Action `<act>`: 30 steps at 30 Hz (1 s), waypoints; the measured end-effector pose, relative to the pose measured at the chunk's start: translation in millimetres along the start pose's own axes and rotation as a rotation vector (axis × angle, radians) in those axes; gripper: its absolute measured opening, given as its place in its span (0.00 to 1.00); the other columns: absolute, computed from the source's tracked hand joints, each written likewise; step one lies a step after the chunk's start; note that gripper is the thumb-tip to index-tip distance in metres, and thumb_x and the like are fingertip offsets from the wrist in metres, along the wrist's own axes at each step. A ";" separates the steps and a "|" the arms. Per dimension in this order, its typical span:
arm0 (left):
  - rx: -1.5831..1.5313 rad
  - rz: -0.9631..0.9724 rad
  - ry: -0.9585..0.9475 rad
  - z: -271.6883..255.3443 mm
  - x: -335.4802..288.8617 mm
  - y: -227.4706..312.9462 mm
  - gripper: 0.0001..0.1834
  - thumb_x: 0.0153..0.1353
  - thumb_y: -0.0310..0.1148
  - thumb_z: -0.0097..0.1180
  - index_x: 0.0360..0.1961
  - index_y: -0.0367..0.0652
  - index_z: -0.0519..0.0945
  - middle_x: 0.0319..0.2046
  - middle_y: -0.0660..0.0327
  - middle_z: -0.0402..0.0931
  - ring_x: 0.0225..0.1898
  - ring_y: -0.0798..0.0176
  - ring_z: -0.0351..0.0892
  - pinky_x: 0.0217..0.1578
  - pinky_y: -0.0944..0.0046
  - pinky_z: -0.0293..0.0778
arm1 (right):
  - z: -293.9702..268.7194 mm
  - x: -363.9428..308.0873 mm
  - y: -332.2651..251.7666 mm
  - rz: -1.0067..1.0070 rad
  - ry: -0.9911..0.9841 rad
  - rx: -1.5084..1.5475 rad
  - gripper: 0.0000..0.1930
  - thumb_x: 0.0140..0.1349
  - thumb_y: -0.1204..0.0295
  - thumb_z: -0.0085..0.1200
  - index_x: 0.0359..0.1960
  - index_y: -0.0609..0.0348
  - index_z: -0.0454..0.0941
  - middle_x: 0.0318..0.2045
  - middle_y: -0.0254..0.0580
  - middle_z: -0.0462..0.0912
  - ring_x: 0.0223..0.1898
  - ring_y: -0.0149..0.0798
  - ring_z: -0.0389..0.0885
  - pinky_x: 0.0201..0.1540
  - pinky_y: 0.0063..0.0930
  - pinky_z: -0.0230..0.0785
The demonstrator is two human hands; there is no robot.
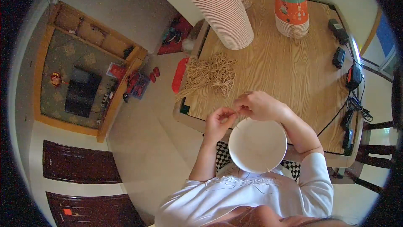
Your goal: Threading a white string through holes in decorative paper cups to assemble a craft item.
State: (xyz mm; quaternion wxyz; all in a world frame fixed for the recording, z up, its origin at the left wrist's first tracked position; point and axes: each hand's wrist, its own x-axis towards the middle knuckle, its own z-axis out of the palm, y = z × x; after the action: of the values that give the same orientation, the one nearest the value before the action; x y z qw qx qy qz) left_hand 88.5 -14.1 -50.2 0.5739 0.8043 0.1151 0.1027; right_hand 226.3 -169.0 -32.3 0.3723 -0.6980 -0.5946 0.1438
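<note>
A white paper bucket (pixel 258 145) sits in front of my body at the table's near edge, its open mouth facing up. A short bit of cord shows at its near rim. My left hand (pixel 220 122) is closed in a pinch just beyond the far left rim. Fingertips of my right hand (pixel 260 105) meet it there, also closed, with the wrist above the far rim. Between them is what looks like a thin cord, mostly hidden by the fingers. Past my hands, a tangled heap of tan cords (pixel 212 74) lies on the table's left side.
A tall stack of nested paper buckets (pixel 222 17) stands at the table's far left. A shorter orange and green stack (pixel 291 11) is at the back right. Black adapters (pixel 354 76) and cables line the right edge. A red stool (pixel 179 76) stands left of the wooden table (pixel 289 67).
</note>
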 end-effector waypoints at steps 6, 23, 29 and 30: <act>-0.072 -0.099 0.075 1.2 -0.7 1.1 0.07 0.57 0.24 0.58 0.36 0.34 0.78 0.32 0.62 0.80 0.34 0.72 0.78 0.38 0.72 0.73 | 0.2 2.0 1.3 0.012 0.000 0.048 0.08 0.55 0.68 0.54 0.29 0.59 0.73 0.28 0.47 0.77 0.33 0.53 0.77 0.33 0.44 0.67; 0.147 0.131 0.162 4.6 -4.2 1.5 0.05 0.58 0.27 0.57 0.32 0.36 0.77 0.28 0.61 0.79 0.31 0.68 0.77 0.33 0.69 0.72 | 0.7 1.0 -10.4 -0.031 0.079 -0.044 0.03 0.50 0.74 0.51 0.24 0.59 0.71 0.25 0.46 0.75 0.32 0.52 0.75 0.32 0.44 0.67; 0.489 0.429 0.268 7.0 0.4 4.3 0.02 0.56 0.24 0.54 0.28 0.37 0.74 0.25 0.56 0.73 0.29 0.56 0.74 0.30 0.63 0.68 | 3.6 2.6 -8.3 -0.104 0.135 -0.017 0.04 0.50 0.74 0.51 0.23 0.60 0.70 0.22 0.47 0.73 0.32 0.51 0.74 0.31 0.43 0.66; 0.469 0.403 0.253 6.3 0.1 4.9 0.02 0.56 0.24 0.55 0.29 0.37 0.75 0.26 0.56 0.73 0.30 0.58 0.75 0.31 0.64 0.69 | 2.7 2.3 -8.3 -0.091 0.117 -0.021 0.04 0.50 0.74 0.51 0.23 0.60 0.70 0.22 0.47 0.73 0.32 0.51 0.74 0.31 0.43 0.66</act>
State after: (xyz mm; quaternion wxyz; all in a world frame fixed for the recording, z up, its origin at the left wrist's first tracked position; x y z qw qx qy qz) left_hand 90.8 -21.3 -47.7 0.3225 0.9019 0.0446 0.2837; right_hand 219.1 -165.8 -27.9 0.4051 -0.6812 -0.6046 0.0794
